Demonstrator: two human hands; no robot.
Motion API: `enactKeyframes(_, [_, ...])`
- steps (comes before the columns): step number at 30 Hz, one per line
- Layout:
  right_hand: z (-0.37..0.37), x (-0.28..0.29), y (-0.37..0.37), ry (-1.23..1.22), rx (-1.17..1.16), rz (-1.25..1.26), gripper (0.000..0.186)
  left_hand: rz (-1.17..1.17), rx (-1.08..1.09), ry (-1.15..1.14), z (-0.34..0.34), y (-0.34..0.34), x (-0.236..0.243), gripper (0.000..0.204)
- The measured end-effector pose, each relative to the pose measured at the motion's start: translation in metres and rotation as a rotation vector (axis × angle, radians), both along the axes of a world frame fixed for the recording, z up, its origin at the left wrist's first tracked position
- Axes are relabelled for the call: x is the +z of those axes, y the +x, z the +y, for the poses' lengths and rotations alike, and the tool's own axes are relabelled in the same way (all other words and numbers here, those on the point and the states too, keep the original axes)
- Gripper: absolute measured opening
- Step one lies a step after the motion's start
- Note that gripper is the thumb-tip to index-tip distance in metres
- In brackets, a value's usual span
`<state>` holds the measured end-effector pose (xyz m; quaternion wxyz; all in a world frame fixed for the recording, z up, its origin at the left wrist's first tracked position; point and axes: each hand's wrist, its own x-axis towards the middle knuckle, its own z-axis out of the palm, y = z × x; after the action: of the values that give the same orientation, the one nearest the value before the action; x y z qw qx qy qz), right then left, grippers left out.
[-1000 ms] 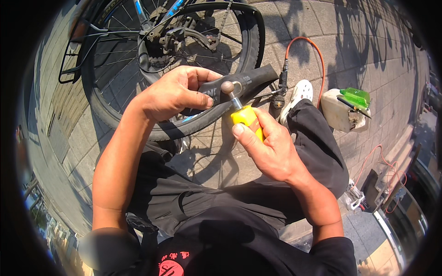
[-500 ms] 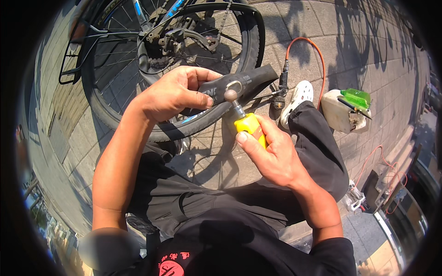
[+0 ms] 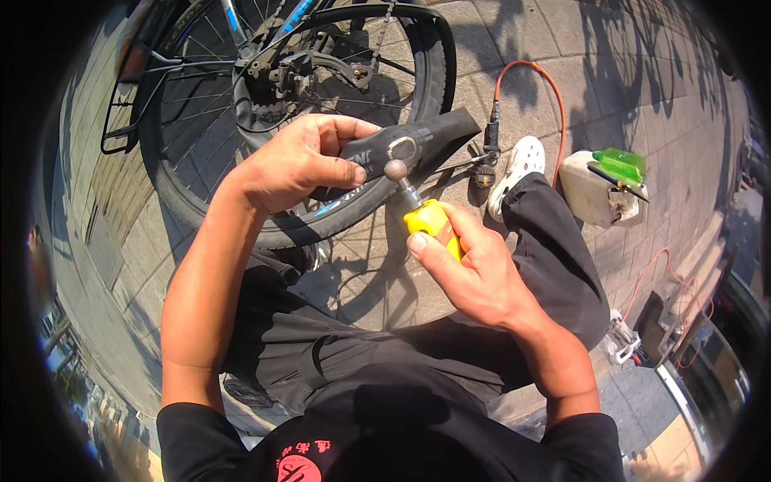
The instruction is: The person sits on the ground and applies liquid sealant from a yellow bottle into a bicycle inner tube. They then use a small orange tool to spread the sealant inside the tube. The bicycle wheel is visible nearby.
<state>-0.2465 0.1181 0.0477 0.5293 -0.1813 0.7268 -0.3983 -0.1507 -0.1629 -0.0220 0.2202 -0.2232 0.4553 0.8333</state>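
Observation:
My left hand [image 3: 297, 165] is closed on a black rubber bicycle inner tube [image 3: 442, 135], pinching it between thumb and fingers; its flattened end stretches out to the right. A pale ring-shaped mark [image 3: 401, 149] shows on the rubber. In my right hand [image 3: 480, 269] is a yellow hand-held grinding tool [image 3: 430, 223], gripped by its body. The tool's round brown ball tip [image 3: 395, 169], on a metal shaft, sits at the near edge of the mark. Whether the tip touches the rubber I cannot tell.
Beyond my hands a bicycle wheel [image 3: 201, 210] lies with its frame and chain parts. To the right are an air-hose fitting [image 3: 492, 136] with an orange hose [image 3: 554, 84], my white clog [image 3: 524, 169], and a cut white plastic jug [image 3: 590, 193] with a green bottle piece [image 3: 620, 166].
The ball tip has shifted slightly toward me, and the pale mark shows more fully. Both hands keep their holds. The whole view has drifted slightly.

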Motion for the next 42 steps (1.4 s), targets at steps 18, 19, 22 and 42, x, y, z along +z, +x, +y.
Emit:
enactKeyframes(18, [-0.013,-0.003,0.0,-0.014,0.017,0.024,0.04,0.002,0.022,-0.016,0.003,0.0,0.002,0.06])
enactKeyframes(19, [-0.011,-0.002,0.0,-0.015,0.021,0.025,0.04,-0.002,0.019,-0.015,0.003,0.0,0.002,0.061])
enactKeyframes(22, [-0.006,-0.002,0.001,0.029,0.008,-0.015,0.039,0.009,0.016,0.012,0.002,-0.001,0.003,0.062])
enactKeyframes(42, [-0.007,-0.002,-0.009,0.026,-0.113,-0.042,0.043,0.018,0.015,0.032,0.004,0.002,-0.005,0.069])
